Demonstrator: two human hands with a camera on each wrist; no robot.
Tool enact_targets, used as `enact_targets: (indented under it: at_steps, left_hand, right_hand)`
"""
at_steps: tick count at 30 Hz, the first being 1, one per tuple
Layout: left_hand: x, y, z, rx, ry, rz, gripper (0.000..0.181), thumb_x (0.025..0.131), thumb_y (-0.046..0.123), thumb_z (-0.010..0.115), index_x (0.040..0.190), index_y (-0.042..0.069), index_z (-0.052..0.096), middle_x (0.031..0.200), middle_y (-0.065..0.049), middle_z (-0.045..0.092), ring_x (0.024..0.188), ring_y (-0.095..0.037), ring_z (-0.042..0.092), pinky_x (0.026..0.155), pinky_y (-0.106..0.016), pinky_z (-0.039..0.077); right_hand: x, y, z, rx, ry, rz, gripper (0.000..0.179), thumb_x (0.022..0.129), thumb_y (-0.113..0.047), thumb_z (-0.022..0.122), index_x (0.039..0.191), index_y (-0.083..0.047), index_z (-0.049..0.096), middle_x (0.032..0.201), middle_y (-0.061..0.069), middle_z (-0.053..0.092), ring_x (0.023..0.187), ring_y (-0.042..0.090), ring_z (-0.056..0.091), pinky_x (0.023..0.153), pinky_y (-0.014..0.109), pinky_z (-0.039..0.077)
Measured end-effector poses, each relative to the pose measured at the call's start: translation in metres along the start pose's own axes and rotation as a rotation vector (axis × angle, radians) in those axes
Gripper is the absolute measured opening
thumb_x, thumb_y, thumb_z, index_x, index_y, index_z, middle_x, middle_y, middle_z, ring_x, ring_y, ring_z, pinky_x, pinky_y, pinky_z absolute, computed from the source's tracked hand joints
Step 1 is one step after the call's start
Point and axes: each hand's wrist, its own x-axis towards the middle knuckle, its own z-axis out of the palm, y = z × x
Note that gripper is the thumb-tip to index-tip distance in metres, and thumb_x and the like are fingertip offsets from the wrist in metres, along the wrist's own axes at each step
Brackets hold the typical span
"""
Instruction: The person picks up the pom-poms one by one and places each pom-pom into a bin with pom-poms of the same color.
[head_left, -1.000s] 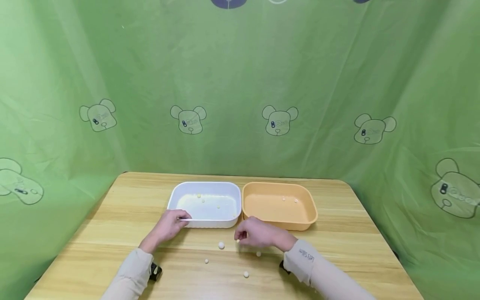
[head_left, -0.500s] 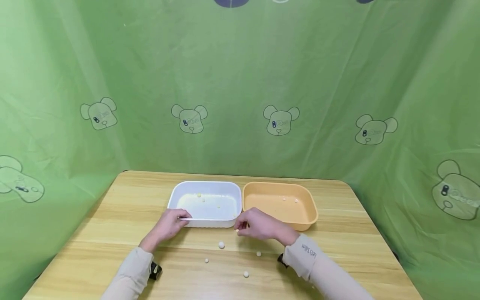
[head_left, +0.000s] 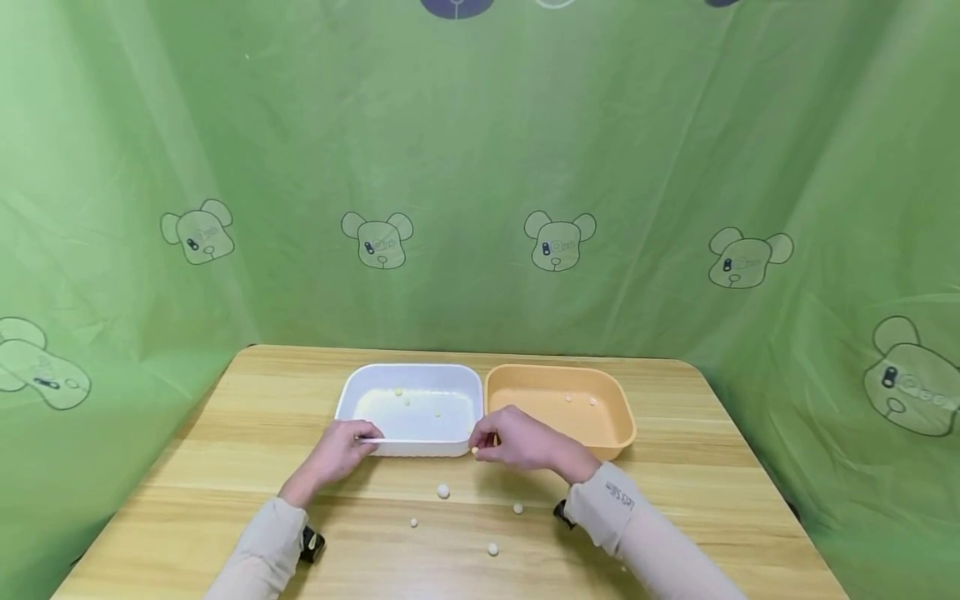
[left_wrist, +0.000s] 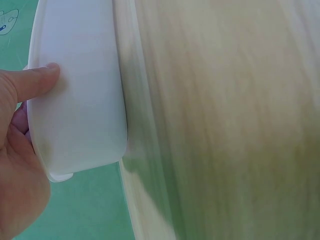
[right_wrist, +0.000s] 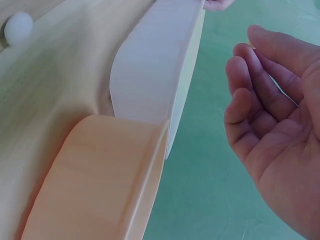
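Observation:
My left hand [head_left: 339,450] grips the near left rim of a white plastic tub [head_left: 423,448]. In the left wrist view its thumb [left_wrist: 47,77] presses the outer wall, with the other fingers behind the rim. Just above the near edge where the two tubs meet, my right hand [head_left: 521,440] pinches a tiny pale yellow ball [head_left: 475,451] between thumb and fingertips. That ball is barely visible in the right wrist view, where the fingers are curled. Several small yellowish balls lie in the white tub. The orange tub [head_left: 540,408] beside it holds a few small pale balls.
Several whitish balls lie on the wooden table [head_left: 360,567] in front of the tubs, among them a larger ball [head_left: 443,492], a small ball [head_left: 413,522] and a nearer ball [head_left: 492,549]. A green curtain [head_left: 465,308] surrounds the table's back and sides.
My right hand has risen from the tabletop with the pale yellow ball and moved forward to the tubs' near edge. The left hand has stayed on the white tub's rim.

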Motion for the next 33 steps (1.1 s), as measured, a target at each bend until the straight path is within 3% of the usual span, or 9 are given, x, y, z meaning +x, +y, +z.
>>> enact_targets:
  at_steps: [12, 20, 33]
  left_hand:
    - [0.001, -0.001, -0.001, -0.011, 0.004, -0.01, 0.014, 0.08, -0.002, 0.069, 0.087, 0.01, 0.071, 0.089, 0.0, 0.07, 0.085, -0.017, 0.064, 0.08, -0.036, 0.053]
    - [0.0, 0.0, 0.001, -0.017, 0.0, -0.021, 0.014, 0.08, -0.002, 0.069, 0.087, 0.009, 0.071, 0.089, -0.002, 0.07, 0.085, -0.017, 0.064, 0.08, -0.037, 0.053]
    - [0.001, -0.001, 0.0, -0.006, -0.001, -0.007, 0.014, 0.08, -0.002, 0.069, 0.087, 0.01, 0.071, 0.089, 0.0, 0.07, 0.085, -0.017, 0.064, 0.08, -0.036, 0.053]
  right_hand:
    - [0.012, 0.002, -0.008, -0.027, 0.02, 0.019, 0.004, 0.086, -0.011, 0.069, 0.089, -0.014, 0.071, 0.079, -0.013, 0.064, 0.072, 0.002, 0.057, 0.066, 0.02, 0.051]
    - [0.018, 0.0, -0.012, -0.016, 0.032, 0.075, 0.007, 0.086, -0.011, 0.068, 0.09, -0.017, 0.07, 0.082, -0.014, 0.064, 0.075, 0.005, 0.056, 0.069, 0.023, 0.049]
    - [0.023, 0.001, -0.007, 0.019, 0.025, 0.086, 0.006, 0.087, -0.011, 0.068, 0.09, -0.014, 0.07, 0.081, -0.013, 0.064, 0.075, 0.004, 0.057, 0.07, 0.022, 0.051]
